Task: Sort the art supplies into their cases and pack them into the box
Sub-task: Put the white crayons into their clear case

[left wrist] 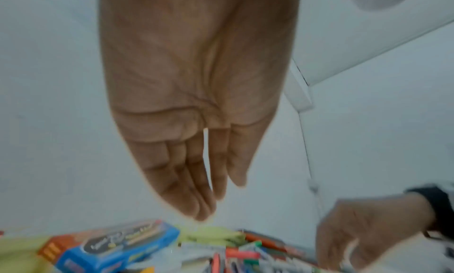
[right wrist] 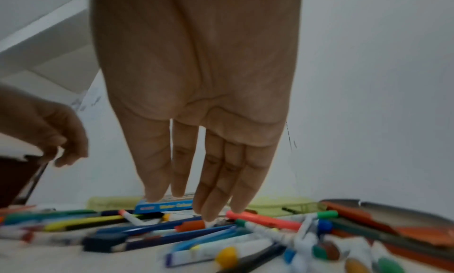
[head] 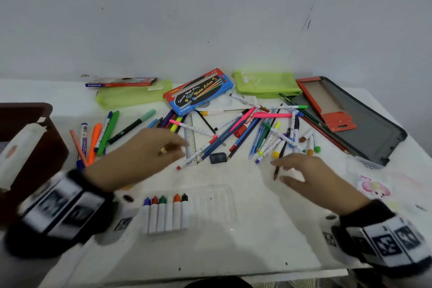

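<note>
Both hands hover over a white bench (head: 245, 248), blurred by motion in the head view. The left hand (head: 140, 156) hangs with straight, loose fingers and holds nothing; the left wrist view shows its palm bare. The right hand (head: 313, 182) is also released, fingers straight; a brown pencil (head: 276, 172) lies just under its fingertips, and I cannot tell whether they touch it.

The scattered pile of pens and pencils (head: 245, 133) fills the middle of the bench, so tangled that single items are hard to separate. A clear tray (head: 210, 206) near the person holds six white crayons (head: 166, 213) in its left half; its right edge is faint and hard to trace. A blue and red pencil box (head: 198, 91) lies far centre, with a green pouch (head: 266, 84) to its right and a second green pouch (head: 131, 98) to its left. A dark lid (head: 364, 124) reaches the bench's right edge. A brown box (head: 35, 142) at the left is cut off by the frame. Open bench lies between the tray and the near edge
</note>
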